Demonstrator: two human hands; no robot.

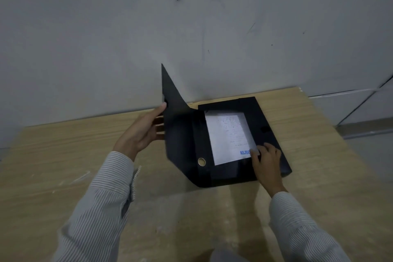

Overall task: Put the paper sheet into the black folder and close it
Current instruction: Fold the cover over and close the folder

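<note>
The black folder (270,134) lay open on the wooden surface (63,155), near the grey wall (127,27). The paper sheet (228,136) rested inside its tray, printed side up, with blue lettering at the near corner. The left hand (142,132) gripped the raised cover flap (176,117) by its left edge, thumb in front and fingers behind, holding it up at a tilt. The right hand (266,159) lay on the sheet's near right corner, fingers loosely spread and pressing down, clamped on nothing. Both arms wore striped sleeves (106,198).
</note>
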